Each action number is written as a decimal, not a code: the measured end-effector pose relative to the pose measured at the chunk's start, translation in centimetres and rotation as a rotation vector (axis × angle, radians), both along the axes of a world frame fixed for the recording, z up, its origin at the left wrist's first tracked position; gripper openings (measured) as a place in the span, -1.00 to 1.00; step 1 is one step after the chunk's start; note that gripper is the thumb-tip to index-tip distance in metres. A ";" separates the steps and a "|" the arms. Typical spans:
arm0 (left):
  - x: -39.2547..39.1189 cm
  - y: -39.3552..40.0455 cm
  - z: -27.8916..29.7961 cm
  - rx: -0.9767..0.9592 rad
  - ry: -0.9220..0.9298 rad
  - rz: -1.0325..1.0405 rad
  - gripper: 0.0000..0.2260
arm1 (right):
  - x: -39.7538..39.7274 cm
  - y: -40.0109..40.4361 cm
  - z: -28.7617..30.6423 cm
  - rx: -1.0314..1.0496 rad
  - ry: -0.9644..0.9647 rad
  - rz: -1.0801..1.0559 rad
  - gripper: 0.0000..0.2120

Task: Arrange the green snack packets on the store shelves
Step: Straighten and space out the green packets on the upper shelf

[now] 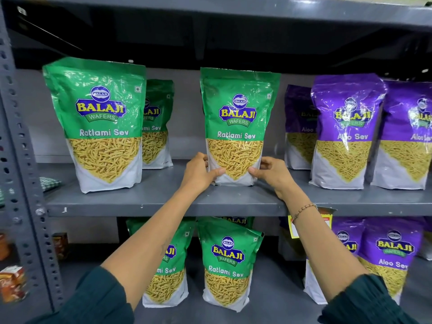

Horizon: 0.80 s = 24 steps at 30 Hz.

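Note:
A green Ratlami Sev packet stands upright in the middle of the upper grey shelf. My left hand grips its lower left corner and my right hand grips its lower right corner. Two more green packets stand at the shelf's left, a front one and one behind it. On the lower shelf stand further green packets, one in the centre and one partly hidden by my left forearm.
Purple Aloo Sev packets fill the right of the upper shelf, and more stand lower right. A perforated grey upright bounds the left side. Small boxes sit beyond it. A yellow price tag hangs from the shelf edge.

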<state>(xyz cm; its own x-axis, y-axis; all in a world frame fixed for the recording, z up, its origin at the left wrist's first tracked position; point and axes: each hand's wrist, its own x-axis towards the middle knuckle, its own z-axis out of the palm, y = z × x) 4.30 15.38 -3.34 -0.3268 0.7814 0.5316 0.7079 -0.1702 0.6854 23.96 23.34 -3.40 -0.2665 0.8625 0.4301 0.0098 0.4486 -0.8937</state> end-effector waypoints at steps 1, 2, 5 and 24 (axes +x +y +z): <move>0.0 0.0 0.0 -0.002 0.005 -0.001 -0.43 | 0.0 0.0 0.0 0.000 0.003 0.001 -0.72; -0.1 0.0 0.0 -0.005 0.012 0.000 -0.42 | 0.1 -0.1 0.0 -0.003 0.009 0.005 -0.72; -0.1 0.0 0.1 -0.013 0.012 0.005 -0.42 | 0.0 -0.2 0.0 -0.013 0.031 0.006 -0.71; -6.4 -10.0 0.4 0.652 0.136 0.464 -0.45 | -10.5 -8.6 1.4 0.352 -0.144 -0.054 -0.87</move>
<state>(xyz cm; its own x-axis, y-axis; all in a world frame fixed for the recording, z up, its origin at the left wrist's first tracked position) -2.14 5.39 -2.92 -0.4415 0.1015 0.8915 0.8743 -0.1745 0.4529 13.41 14.77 -1.99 -0.3041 0.6832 0.6639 0.1564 0.7232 -0.6727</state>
